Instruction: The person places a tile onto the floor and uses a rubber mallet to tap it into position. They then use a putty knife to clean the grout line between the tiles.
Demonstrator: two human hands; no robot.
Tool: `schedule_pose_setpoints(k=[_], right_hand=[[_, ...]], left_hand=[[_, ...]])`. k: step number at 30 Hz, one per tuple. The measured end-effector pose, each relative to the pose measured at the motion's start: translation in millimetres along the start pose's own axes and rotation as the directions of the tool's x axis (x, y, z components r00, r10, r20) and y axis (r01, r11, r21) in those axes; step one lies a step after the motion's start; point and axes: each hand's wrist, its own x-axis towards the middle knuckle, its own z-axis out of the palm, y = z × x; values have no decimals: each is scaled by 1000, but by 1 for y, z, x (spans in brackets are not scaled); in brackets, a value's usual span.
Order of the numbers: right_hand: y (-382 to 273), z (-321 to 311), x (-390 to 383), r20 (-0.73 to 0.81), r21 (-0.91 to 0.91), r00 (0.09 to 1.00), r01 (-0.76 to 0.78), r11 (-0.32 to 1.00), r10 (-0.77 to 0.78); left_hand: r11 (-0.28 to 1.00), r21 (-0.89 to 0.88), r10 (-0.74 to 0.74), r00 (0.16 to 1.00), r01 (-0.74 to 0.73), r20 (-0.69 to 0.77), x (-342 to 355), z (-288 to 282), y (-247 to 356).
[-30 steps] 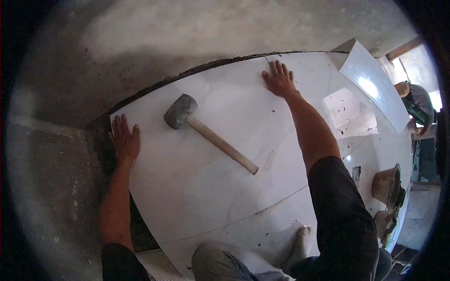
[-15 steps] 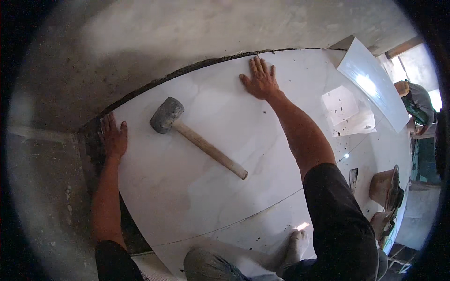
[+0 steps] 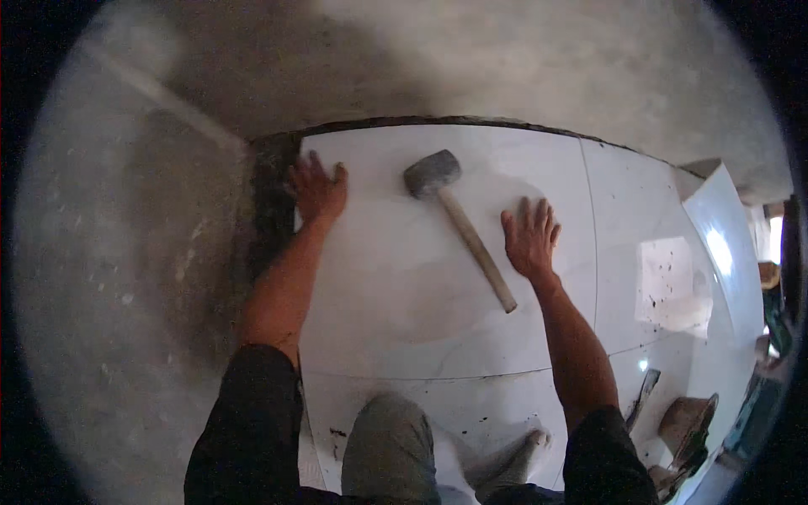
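A large white floor tile [image 3: 404,278] lies beneath both my hands, in the corner between two bare walls. My left hand [image 3: 318,189] rests with fingers apart at the tile's left edge, beside a dark gap along the wall. Flat on the same tile, to the right of the mallet handle, is my right hand [image 3: 532,237], its fingers spread. Between the hands lies a rubber mallet [image 3: 434,174] with a dark grey head and a pale wooden handle. Neither hand touches it.
A glossy tile [image 3: 725,244] leans at the far right wall. Mortar-stained buckets [image 3: 686,425] and a trowel-like tool [image 3: 644,396] sit at lower right. Tile joints run right of and below the mallet. My knee [image 3: 389,446] and bare foot [image 3: 526,459] are on the near tiles.
My right hand has come back from the tile's far edge toward its middle right. My left hand stays at the left edge. The view has turned, shifting the scene.
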Motion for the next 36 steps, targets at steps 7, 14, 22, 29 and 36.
schedule_pose_setpoints(k=[7,14,22,29,36], right_hand=[[-85,10,-83,-62,-61,985,157,986,-161],[-104,7,-139,187,195,982,-41,980,4],[-10,-6,-233,314,242,932,104,965,-179],[9,-28,-276,347,216,921,103,971,-175],[38,-83,-210,443,-127,726,631,766,-525]], left_hand=[[985,-6,171,982,-171,75,-118,-33,-15],[965,-156,233,959,-209,160,-278,-81,-58],[963,86,233,948,-256,216,-392,-77,-89],[947,142,283,957,-289,62,-401,-67,-97],[999,-37,33,982,-27,188,-392,-82,-94]])
